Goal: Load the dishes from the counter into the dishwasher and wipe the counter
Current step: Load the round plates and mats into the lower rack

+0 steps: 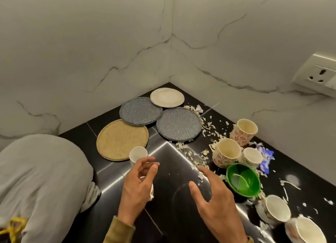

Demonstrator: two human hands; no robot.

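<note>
Two marble-veined wall panels (91, 51) meet in a corner above a black glossy counter (169, 202), the largest surfaces in view. One grey fabric mass (41, 184) fills the lower left, over the counter's near edge. Four round flat pieces lie toward the corner: a tan woven mat (122, 140), a grey mat (179, 124) beside it, a second grey mat (140, 110) overlapping the tan one's far edge, and a cream plate (167, 97) nearest the corner. One green bowl (243, 180) sits tilted at right, just in front of a cluster of three cups: a tall floral cup (243, 132), a floral cup on its side (227, 152) and a small white cup (251, 158). Two further white cups (277, 208) (307, 231) lie at the lower right edge. One small white cup (138, 155) stands on the tan mat's near edge, just beyond the left hand (136, 186). That hand hovers with fingers loosely curled; something white shows under its palm, and whether it is held cannot be told. One right hand (216, 202) hovers spread and relaxed above the counter, holding nothing. One wall socket (317, 73) sits at far right. Numerous pale scraps (209, 131) and a blue wrapper piece (265, 156) litter the counter among the cups.
</note>
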